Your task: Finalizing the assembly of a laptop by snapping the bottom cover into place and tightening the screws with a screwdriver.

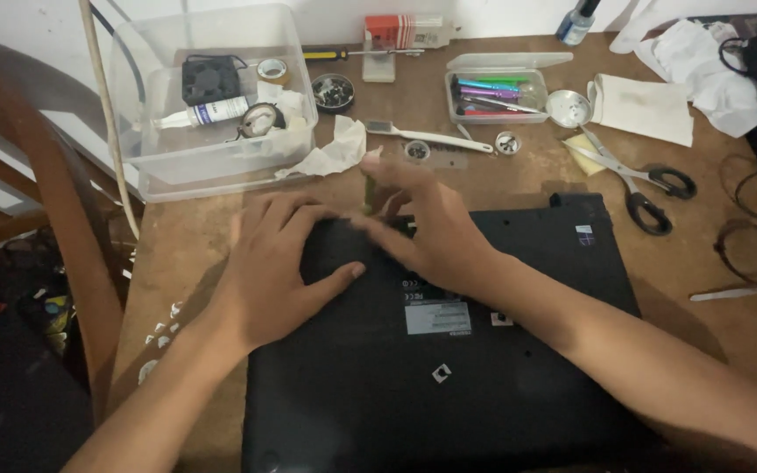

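Note:
A black laptop (519, 368) lies upside down on the wooden table (703, 263), its underside with labels facing up. My left hand (278, 267) rests flat on the laptop's far left corner, fingers spread. My right hand (427, 223) is closed around a thin greenish tool (367, 193), held upright with its tip at the laptop's far edge. The tool's tip is hidden by my fingers and blurred.
A clear plastic bin (212, 96) with a small fan, a bottle and tape sits at the far left. Scissors (637, 180), a toothbrush (427, 136), a small box of coloured tools (494, 95), a dish of screws (333, 90), cloths and cables lie beyond and to the right. A wooden chair (54, 219) stands left.

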